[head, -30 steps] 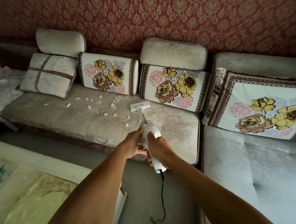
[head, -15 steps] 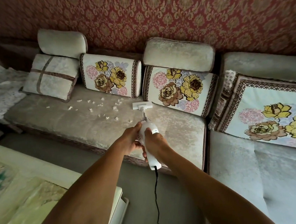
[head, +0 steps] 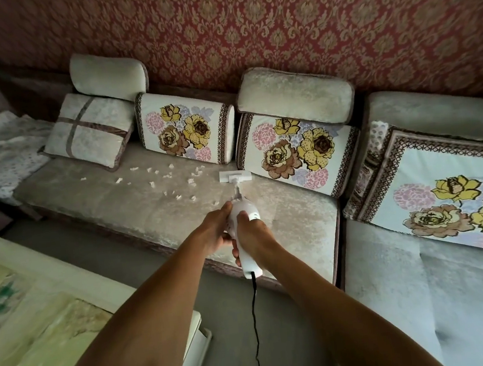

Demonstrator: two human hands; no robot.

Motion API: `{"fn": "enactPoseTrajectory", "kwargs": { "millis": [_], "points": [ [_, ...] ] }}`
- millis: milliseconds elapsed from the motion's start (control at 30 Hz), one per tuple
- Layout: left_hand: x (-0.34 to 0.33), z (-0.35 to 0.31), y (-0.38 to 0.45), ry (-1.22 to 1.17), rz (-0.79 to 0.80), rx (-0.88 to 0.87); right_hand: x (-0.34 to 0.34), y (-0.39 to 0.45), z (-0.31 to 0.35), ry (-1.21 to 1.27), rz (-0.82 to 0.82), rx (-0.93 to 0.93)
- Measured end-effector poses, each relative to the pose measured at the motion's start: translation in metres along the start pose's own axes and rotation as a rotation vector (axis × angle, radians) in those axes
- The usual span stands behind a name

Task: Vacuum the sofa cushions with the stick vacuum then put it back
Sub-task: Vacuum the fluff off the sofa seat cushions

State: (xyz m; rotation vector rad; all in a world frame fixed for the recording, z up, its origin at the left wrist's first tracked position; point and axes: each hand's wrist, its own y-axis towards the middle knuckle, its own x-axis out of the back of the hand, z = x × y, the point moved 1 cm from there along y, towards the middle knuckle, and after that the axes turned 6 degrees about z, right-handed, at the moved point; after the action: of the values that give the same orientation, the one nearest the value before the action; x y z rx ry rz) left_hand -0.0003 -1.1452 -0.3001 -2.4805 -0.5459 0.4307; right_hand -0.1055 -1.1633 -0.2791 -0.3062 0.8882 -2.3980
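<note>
A small white corded vacuum (head: 245,212) points away from me over the beige sofa seat cushion (head: 134,200). Its flat nozzle head (head: 235,175) lies on the cushion at the foot of the floral back cushions. My right hand (head: 251,235) grips the vacuum's handle from the right. My left hand (head: 217,230) holds the body from the left side. Several white scraps (head: 171,175) are scattered on the seat just left of the nozzle. A black cord (head: 256,324) hangs from the handle's rear to the floor.
Floral back cushions (head: 190,128) and plain bolsters (head: 294,96) line the red patterned wall. A striped pillow (head: 88,130) leans at the left end. A second sofa section (head: 423,283) sits to the right. A pale low table (head: 42,338) stands at lower left, with grey floor between.
The view has shifted a little, and the hands and vacuum sit slightly left of where they were. The nozzle stays at the foot of the back cushions.
</note>
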Motion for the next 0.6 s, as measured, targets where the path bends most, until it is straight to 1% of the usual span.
{"fn": "enactPoseTrajectory", "kwargs": {
  "millis": [300,367,467,600],
  "points": [
    [0.012,0.030,-0.044,-0.021,0.011,0.007,-0.016,-0.046,-0.031,-0.060,-0.025,0.053],
    [0.015,0.039,-0.052,-0.015,0.020,0.019,-0.020,-0.056,-0.040,-0.065,-0.014,0.070],
    [0.022,0.053,-0.069,-0.011,0.041,0.028,-0.027,-0.072,-0.059,-0.104,0.025,0.151],
    [0.027,0.070,-0.093,0.005,0.084,0.025,-0.032,-0.099,-0.078,-0.102,0.026,0.178]
  ]
}}
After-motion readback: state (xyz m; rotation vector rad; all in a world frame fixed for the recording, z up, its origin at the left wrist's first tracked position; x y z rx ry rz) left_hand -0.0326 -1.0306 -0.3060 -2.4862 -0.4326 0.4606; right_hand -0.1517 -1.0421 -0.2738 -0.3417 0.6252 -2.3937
